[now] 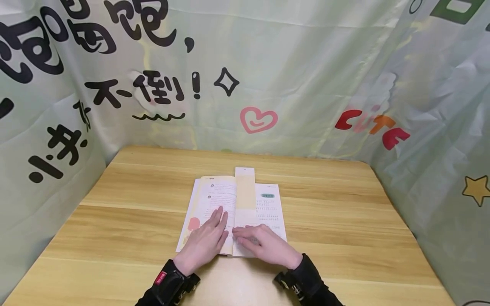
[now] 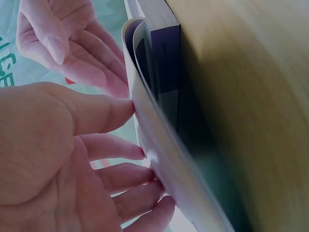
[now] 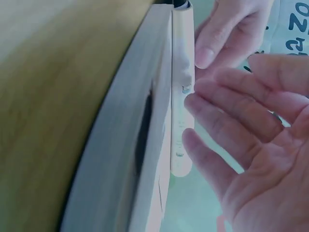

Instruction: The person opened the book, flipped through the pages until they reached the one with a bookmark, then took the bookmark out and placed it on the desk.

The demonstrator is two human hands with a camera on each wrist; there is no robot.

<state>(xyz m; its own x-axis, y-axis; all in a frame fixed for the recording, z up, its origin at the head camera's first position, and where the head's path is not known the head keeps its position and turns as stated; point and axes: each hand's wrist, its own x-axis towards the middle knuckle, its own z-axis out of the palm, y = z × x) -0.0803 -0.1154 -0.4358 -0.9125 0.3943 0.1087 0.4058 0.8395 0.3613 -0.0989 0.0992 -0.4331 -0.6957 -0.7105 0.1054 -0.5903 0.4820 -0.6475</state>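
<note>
An open book (image 1: 220, 191) lies on the table, with printed text on both pages and a pink patch at the lower left. A long pale strip like a bookmark (image 1: 245, 191), with a small hole near its top, lies over the right page beside the fold and sticks out past the top edge. My left hand (image 1: 204, 240) rests on the left page, fingers straight; in the left wrist view its fingertips touch the paper. My right hand (image 1: 266, 244) lies low on the right page, fingertips near the fold. The strip's lower end is partly hidden by the right hand.
The wooden table (image 1: 337, 221) spreads around the book on all sides. A pale cloth backdrop (image 1: 306, 63) with black characters, a pink heart and coloured letters hangs behind and at both sides. Each wrist carries a black strapped device.
</note>
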